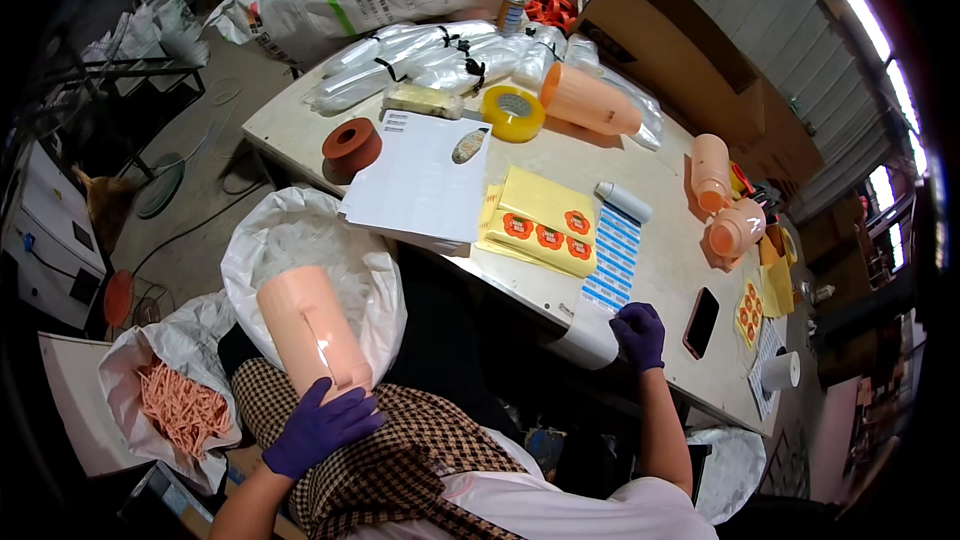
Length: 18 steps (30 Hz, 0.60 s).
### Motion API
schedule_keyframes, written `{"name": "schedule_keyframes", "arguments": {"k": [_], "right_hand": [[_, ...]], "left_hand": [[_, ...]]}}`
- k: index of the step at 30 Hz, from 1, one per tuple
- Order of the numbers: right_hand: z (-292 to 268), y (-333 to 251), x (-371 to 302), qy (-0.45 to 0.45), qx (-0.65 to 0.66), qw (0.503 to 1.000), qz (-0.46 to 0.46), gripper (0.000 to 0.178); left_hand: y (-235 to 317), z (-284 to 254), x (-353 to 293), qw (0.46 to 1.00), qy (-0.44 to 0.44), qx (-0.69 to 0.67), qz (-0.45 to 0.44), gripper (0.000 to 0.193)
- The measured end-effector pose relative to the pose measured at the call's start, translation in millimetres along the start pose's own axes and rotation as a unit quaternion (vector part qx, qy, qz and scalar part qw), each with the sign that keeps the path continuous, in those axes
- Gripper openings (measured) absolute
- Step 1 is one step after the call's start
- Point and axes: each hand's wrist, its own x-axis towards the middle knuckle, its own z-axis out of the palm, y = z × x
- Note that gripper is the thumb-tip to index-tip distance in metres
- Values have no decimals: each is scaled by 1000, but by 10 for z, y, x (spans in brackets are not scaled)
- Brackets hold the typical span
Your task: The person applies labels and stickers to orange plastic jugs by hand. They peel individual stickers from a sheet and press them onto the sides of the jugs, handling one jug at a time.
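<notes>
In a purple glove, my left hand (325, 428) grips the lower end of a peach-coloured plastic bottle (312, 325), which lies tilted over my lap. The bottle's far end points up toward an open white sack. My right hand (638, 336), also gloved in purple, is at the table's front edge with its fingers curled. It is beside a long sheet of blue-and-white labels (613, 258), whose lower backing (585, 337) bends over the edge. Whatever the right fingertips pinch, if anything, is too small to make out. Left of the labels are yellow sheets (545, 220) with red stickers.
The table (540, 297) bears white papers (420, 180), brown tape (352, 146), clear tape (513, 114), more peach bottles (590, 100), a phone (702, 323) and bagged plastic film (420, 60). Sacks hold clear plastic (305, 240) and peach scraps (185, 410). A cardboard box (670, 40) stands behind.
</notes>
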Motion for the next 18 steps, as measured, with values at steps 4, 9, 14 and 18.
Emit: {"name": "schedule_keyframes", "arguments": {"k": [4,9,14,18], "right_hand": [[-44,-451,27,56,-134,965,-217,16],[491,-1781,31,-35,106,968,-223,16],[1977,-3171,553,-331,349,843,-240,14],[2795,-3740,820,-530,293,781,-154,17]], "left_hand": [[-51,-29,-35,997,-73,2,2,49],[-108,95,-14,999,27,-19,31,52],[-76,42,-52,998,-34,34,32,54],[-46,200,-129,995,-6,87,39,56]]}}
